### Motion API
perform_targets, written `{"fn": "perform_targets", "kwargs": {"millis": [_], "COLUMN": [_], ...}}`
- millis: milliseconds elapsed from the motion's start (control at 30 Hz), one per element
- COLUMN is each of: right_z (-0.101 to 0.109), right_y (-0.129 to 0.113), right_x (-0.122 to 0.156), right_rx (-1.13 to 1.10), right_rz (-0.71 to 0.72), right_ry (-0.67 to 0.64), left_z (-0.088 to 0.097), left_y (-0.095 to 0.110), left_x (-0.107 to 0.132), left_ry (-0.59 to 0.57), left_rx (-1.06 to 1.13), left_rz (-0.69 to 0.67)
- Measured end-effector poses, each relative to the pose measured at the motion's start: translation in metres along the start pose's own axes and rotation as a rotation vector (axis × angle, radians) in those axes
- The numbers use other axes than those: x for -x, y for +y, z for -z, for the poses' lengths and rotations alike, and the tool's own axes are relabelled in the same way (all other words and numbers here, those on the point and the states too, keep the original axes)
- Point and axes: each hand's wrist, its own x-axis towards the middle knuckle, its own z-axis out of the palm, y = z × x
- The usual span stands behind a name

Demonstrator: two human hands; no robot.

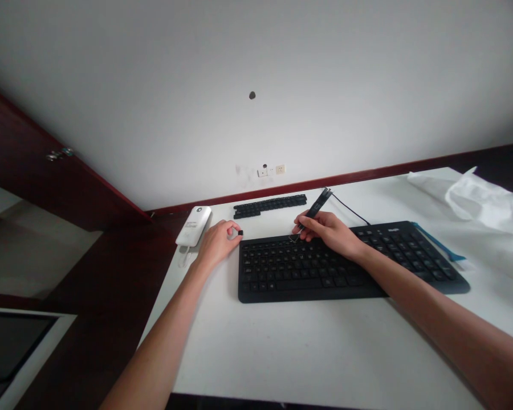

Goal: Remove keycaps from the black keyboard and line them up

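Observation:
A black keyboard (299, 293) lies on the white table, its top left part uncovered by my arms. My right hand (325, 228) is closed around a black-handled keycap puller (320, 203), tilted, with its wire end down at the keyboard's top row. Whether the wires grip a key is too small to tell. Just off the keyboard's upper left corner, my left hand (219, 242) pinches a small black keycap (240, 233) between thumb and fingers. Behind both hands, rows of loose black keycaps (271, 205) are lined up on the table.
At the table's left edge lies a white power bank (194, 226) with a white cable. A crumpled white bag (483, 199) covers the right back area. A blue strip-like object (440, 242) rests beside the keyboard. The keyboard's black cable (350, 209) runs behind my right hand.

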Motion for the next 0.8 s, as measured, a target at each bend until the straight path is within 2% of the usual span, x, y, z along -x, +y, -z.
{"fn": "perform_targets", "kwargs": {"millis": [200,367,500,800], "right_z": [0.0002,0.0007,0.0008,0.0008], "right_y": [0.0015,0.0025,0.0025,0.0036], "right_x": [-0.0005,-0.0006,-0.0003,-0.0007], "right_rx": [0.008,0.007,0.009,0.009], "right_rz": [0.009,0.01,0.007,0.013], "right_ry": [-0.001,-0.004,-0.003,-0.005], "left_z": [-0.0005,-0.0026,-0.006,-0.0066], "left_y": [-0.0007,-0.0062,-0.0059,-0.0014], "left_x": [-0.0002,-0.0025,-0.0032,-0.0019], "left_ry": [0.011,-0.015,-0.035,-0.023], "left_rx": [0.013,0.12,0.197,0.157], "left_rz": [0.0,0.082,0.092,0.091]}}
